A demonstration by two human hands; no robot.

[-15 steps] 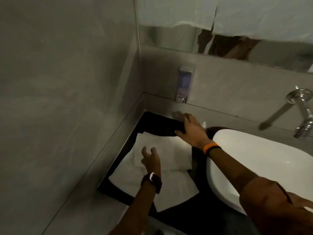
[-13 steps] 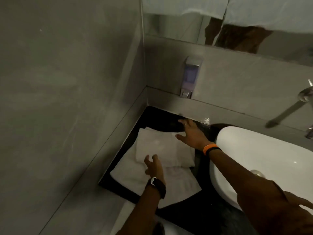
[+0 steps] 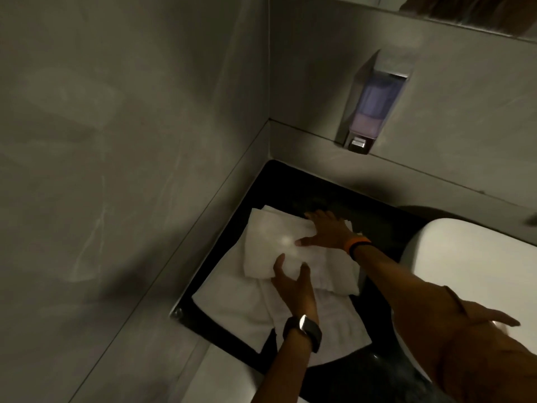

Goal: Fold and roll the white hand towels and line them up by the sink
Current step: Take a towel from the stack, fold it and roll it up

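The sink (image 3: 465,251) runs off the right edge of the frame, so only its left part shows. Both hands cover bits of the top towel (image 3: 270,245), and the towel underneath (image 3: 232,301) is mostly buried. The mirror (image 3: 465,13) at the upper right is cut off, reflection too blurry to read.

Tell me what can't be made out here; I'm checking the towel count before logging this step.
- How many white towels lie stacked: head view, layers overlap and both hands cover them.
- Whether the left hand has a grip on the top towel: fingertips blurred.
- Far towel edge: under the right hand.
- Sink: cut off by the right edge.
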